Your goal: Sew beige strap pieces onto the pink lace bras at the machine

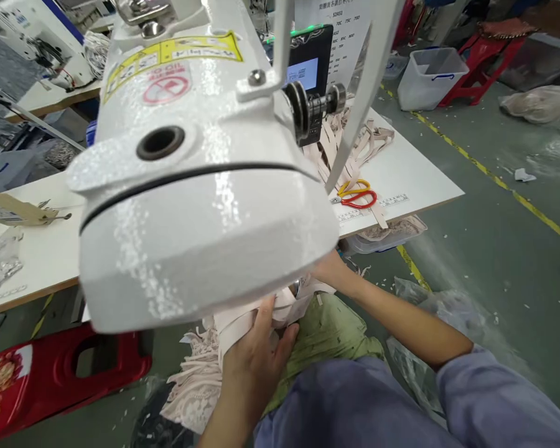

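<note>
The white head of a sewing machine (205, 249) fills the middle of the view and hides the spot where stitching happens. Below its front edge, my left hand (256, 354) has its thumb and fingers closed on pale pink fabric (236, 320), which looks like a band or strap piece. More of this cloth, with lace (196, 392), hangs down to the left of that hand. My right hand (329, 269) reaches in beneath the right end of the machine head, by the same fabric; its fingers are hidden.
Red-and-yellow-handled scissors (360, 198) and pale straps (340, 146) lie on the white table (420, 180) to the right. A display (308, 74) stands behind. A red stool (98, 373) is at lower left, a plastic bin (432, 78) on the floor.
</note>
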A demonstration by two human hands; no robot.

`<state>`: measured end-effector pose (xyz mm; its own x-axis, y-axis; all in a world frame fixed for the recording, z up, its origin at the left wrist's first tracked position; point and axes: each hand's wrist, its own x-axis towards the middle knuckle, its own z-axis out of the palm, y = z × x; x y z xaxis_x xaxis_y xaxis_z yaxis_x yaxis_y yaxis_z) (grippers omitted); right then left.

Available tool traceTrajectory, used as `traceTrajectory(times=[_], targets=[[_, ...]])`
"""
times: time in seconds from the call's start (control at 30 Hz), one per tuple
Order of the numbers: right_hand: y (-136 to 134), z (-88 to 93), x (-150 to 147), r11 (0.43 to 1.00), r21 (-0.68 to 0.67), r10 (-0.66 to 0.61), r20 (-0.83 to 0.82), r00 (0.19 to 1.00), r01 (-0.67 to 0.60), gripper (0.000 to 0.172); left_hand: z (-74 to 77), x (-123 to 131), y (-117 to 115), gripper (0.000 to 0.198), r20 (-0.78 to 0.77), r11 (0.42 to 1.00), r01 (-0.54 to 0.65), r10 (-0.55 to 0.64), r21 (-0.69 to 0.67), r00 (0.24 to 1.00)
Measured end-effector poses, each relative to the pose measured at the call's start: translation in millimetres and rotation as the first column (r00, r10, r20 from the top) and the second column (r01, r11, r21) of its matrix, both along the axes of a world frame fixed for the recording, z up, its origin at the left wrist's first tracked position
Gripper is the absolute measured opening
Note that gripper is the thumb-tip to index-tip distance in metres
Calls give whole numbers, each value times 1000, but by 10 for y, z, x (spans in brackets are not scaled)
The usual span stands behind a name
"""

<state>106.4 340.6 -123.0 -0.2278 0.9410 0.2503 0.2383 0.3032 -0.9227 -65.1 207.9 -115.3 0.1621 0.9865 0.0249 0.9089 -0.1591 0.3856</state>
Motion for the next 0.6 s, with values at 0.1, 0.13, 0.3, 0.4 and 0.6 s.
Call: traceTrajectory(times=[0.1,0.13,0.3,0.4,0.6], targets=[[-62,-59,1,998,-27,-66,-90,994,64,18,30,-17,-16,62,-3,999,40,-40,16,999],[-87,-80,7,996,-50,-83,-103,991,78,20,37,-19,-20,62,-9,999,38,-38,12,999],[-211,-149,48,985,-159,-90,-158,983,65,24,77,-18,-16,59,12,1000,-1,1,-18,1000],[-276,-165,66,980,-196,-65,-233,970,18,23,92,4,-7,60,4,1000,4,-4,-3,1000],[-404,-134,96,967,-252,-47,-280,959,-26,17,88,50,19,62,-30,1000,-4,3,-23,1000]])
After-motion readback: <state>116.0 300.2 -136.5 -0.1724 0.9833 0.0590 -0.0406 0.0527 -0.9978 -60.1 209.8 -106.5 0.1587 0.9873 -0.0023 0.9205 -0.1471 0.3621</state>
